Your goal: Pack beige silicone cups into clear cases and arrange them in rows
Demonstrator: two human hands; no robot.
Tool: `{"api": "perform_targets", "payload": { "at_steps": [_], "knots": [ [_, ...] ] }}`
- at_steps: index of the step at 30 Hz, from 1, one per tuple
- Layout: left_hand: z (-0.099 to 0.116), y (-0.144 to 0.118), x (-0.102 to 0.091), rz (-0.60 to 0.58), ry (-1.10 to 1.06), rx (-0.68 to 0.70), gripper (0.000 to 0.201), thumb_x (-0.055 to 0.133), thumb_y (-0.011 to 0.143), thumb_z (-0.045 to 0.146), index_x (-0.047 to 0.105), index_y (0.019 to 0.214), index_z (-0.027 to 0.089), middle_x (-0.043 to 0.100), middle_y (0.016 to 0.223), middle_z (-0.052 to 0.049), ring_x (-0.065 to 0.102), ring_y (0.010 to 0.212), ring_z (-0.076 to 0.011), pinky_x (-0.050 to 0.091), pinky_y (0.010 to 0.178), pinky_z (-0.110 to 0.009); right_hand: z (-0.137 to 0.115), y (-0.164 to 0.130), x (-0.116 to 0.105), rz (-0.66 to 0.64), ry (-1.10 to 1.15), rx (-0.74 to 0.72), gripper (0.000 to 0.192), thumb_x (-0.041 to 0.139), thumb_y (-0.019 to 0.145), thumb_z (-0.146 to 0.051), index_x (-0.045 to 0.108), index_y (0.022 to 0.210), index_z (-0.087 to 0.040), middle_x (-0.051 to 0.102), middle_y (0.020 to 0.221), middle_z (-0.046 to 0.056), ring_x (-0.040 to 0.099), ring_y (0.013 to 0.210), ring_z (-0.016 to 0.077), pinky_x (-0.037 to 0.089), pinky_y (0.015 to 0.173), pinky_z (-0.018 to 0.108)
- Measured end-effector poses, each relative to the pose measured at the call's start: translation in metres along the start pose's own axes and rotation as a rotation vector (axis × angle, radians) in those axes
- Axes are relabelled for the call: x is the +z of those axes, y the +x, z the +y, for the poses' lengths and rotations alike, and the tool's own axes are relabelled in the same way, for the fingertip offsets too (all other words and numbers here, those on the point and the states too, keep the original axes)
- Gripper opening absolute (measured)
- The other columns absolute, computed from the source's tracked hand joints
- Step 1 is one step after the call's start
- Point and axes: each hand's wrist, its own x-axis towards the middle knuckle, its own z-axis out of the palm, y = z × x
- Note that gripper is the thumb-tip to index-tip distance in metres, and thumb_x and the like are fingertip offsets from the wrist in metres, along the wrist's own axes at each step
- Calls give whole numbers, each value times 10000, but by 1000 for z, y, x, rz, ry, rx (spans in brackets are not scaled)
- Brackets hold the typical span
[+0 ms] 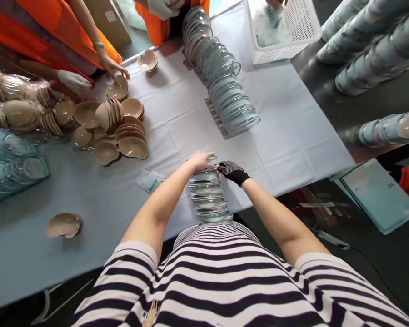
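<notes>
A row of clear, bluish plastic cases, standing on edge with tan pieces inside, runs along the table right before my body. My bare left hand curls over the far end of this row, its fingers on the end case. From the other side, my right hand, in a dark striped glove, grips the edge of the same end case with its fingertips. Farther off lies a longer row of clear plastic cases. Left of my forearm is a small printed packet.
Tan moulded cups are heaped at the left, where a co-worker's hands handle some. One pair of cups lies nearer. A white basket stands at the back. Stacked cases and a teal carton are at the right.
</notes>
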Motion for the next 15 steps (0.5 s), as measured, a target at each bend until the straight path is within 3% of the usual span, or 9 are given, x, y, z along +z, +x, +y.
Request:
{"api": "perform_targets", "payload": {
  "at_steps": [4, 8, 12, 15],
  "knots": [
    [-2, -3, 2, 13, -10, 18, 790, 626, 781, 514, 350, 1507, 372, 464, 1504, -61, 399, 1349, -342, 376, 1068, -501, 28, -10, 5, -26, 138, 58, 297, 475, 920, -437, 626, 881, -184, 687, 796, 51, 581, 672, 133, 415, 638, 226],
    [0, -3, 8, 31, 36, 62, 995, 734, 631, 559, 314, 1515, 379, 322, 1588, -81, 332, 1386, -389, 344, 1077, -562, 25, -6, 19, -67, 132, 93, 260, 593, 848, -429, 579, 746, -190, 645, 691, 36, 555, 617, 127, 418, 600, 234],
    [5, -5, 13, 55, 91, 57, 1086, 770, 588, 532, 269, 1534, 355, 226, 1623, -98, 274, 1408, -426, 329, 1068, -603, 21, 4, 21, -176, 434, 200, 217, 639, 812, -332, 531, 697, -184, 587, 578, 7, 527, 499, 109, 446, 529, 242],
    [7, -8, 13, 45, 104, 56, 1029, 738, 634, 522, 271, 1535, 349, 271, 1605, -98, 312, 1389, -409, 332, 1066, -599, 26, 5, 16, -227, 562, 191, 173, 663, 777, -253, 546, 681, -168, 571, 550, -3, 531, 475, 108, 475, 514, 247]
  ]
}}
